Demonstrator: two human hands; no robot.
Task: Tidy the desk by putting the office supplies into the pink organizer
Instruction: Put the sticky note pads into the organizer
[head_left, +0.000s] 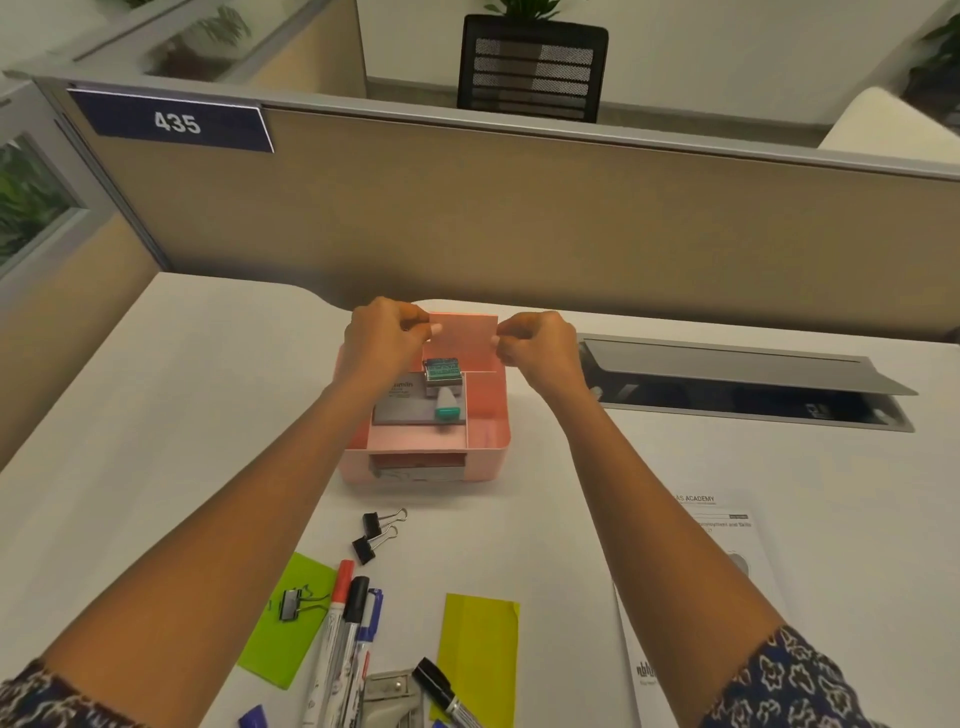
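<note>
The pink organizer (415, 460) stands mid-desk. Inside lie a grey card stack (402, 408), a rubber stamp (442, 373) and a teal-capped correction tape (448, 408). Above its back edge I hold a pink pad of notes (465, 335) upright: my left hand (382, 332) pinches its left edge, my right hand (540, 340) pinches its right edge. Near the front edge lie two black binder clips (376, 535), a silver clip (293, 603) on a green note (291, 618), several markers (345, 623), a yellow-green note (480, 654) and a black marker (441, 691).
A printed sheet (691, 582) lies at the right. An open grey cable hatch (743, 384) is set in the desk behind it. A beige partition (519, 218) closes off the back. A metal hole punch (387, 696) sits at the bottom edge.
</note>
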